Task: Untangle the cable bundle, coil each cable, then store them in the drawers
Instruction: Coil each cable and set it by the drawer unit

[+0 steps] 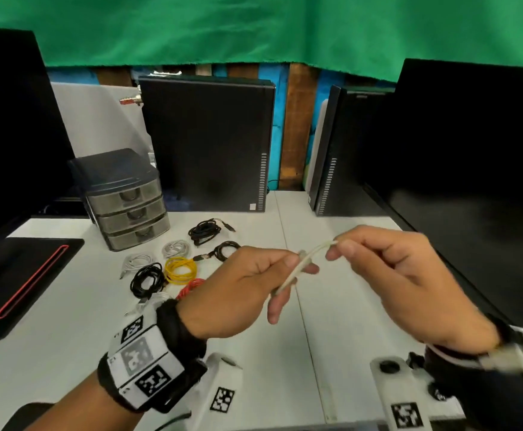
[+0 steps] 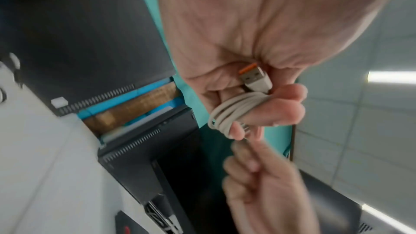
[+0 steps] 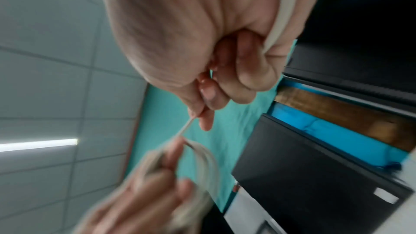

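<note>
Beige cable [image 1: 300, 266] hangs between both hands: left hand [image 1: 241, 290] grips the coil, right hand [image 1: 409, 275] pinches the loose end. They're up over the bare white surface [image 1: 331, 321], with coiled cables [image 1: 179, 269] just left.

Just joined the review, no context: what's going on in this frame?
A person is coiling a beige USB cable. The left hand holds the loops wound round its fingers, and the right hand pinches the free end, feeding it on. Several cables already lie coiled on the table, among them a yellow coil and black ones. The drawer unit behind them is closed, so nothing looks stored yet.
</note>
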The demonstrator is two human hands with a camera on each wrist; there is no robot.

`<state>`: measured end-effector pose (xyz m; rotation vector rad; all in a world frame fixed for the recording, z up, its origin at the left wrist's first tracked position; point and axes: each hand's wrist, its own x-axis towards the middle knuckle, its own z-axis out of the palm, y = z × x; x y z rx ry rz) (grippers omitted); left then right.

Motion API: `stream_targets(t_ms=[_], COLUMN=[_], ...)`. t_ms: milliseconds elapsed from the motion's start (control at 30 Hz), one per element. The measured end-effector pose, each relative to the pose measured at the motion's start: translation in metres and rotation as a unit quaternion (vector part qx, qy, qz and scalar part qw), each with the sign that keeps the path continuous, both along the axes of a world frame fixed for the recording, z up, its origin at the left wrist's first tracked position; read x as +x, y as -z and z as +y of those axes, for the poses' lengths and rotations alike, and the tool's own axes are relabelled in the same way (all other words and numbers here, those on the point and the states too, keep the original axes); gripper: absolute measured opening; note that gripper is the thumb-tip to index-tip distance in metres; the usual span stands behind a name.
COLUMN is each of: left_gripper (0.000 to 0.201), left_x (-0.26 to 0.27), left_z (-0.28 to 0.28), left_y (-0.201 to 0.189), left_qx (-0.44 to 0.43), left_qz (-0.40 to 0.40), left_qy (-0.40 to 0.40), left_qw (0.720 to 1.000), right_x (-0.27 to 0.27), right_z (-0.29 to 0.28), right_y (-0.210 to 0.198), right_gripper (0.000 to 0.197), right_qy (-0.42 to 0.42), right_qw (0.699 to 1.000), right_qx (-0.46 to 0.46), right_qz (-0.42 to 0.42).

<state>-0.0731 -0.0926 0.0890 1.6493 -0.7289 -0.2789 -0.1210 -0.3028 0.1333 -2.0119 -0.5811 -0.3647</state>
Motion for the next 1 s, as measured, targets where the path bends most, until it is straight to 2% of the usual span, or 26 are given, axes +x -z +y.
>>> stream_targets(t_ms=[100, 200, 333, 400, 433, 500, 533, 600, 667, 800, 900, 1000], left_gripper=[0.043, 0.044, 0.047, 0.044, 0.041, 0.042, 0.045, 0.046, 0.04, 0.039, 0.048, 0.055], left_x=[-0.007, -0.006, 0.001, 0.007, 0.009, 0.016, 0.019, 0.022, 0.024, 0.015, 0.002, -0.008], left_z=[-0.002, 0.001, 0.008, 0.012, 0.014, 0.016, 0.017, 0.016, 0.015, 0.012, 0.006, 0.003], left_y=[-0.012, -0.019, -0.03, -0.03, -0.028, -0.02, -0.016, -0.005, 0.005, 0.003, -0.01, -0.02], left_qx=[-0.078, -0.172, -0.303, -0.321, -0.3, -0.177, -0.101, 0.013, 0.057, 0.061, 0.005, -0.065], left_qz=[0.069, 0.112, 0.146, 0.138, 0.11, -0.003, -0.066, -0.146, -0.149, -0.021, 0.061, 0.14], left_qy=[0.054, 0.02, -0.063, -0.101, -0.13, -0.212, -0.243, -0.257, -0.211, -0.068, 0.032, 0.087], left_qw=[0.993, 0.979, 0.94, 0.931, 0.939, 0.961, 0.963, 0.955, 0.964, 0.996, 0.998, 0.984], right_x=[0.02, 0.033, 0.035, 0.026, 0.02, 0.007, 0.002, -0.009, -0.018, -0.011, 0.001, 0.009], right_z=[-0.004, 0.003, 0.014, 0.03, 0.04, 0.052, 0.054, 0.054, 0.05, 0.028, 0.014, 0.013], right_y=[0.019, 0.046, 0.074, 0.086, 0.088, 0.083, 0.078, 0.06, 0.041, 0.021, 0.02, 0.029], right_gripper=[0.023, 0.03, 0.026, 0.031, 0.037, 0.041, 0.037, 0.03, 0.03, 0.022, 0.023, 0.025], right_qy=[0.026, 0.017, -0.026, -0.059, -0.071, -0.086, -0.09, -0.107, -0.118, -0.033, 0.028, 0.067], right_qw=[0.998, 0.996, 0.986, 0.976, 0.973, 0.967, 0.964, 0.96, 0.957, 0.974, 0.969, 0.961], right_qx=[0.046, 0.051, -0.046, -0.125, -0.162, -0.217, -0.235, -0.255, -0.265, -0.211, -0.186, -0.197], right_qz=[0.024, 0.075, 0.157, 0.167, 0.15, 0.102, 0.082, 0.052, 0.027, -0.079, -0.159, -0.181])
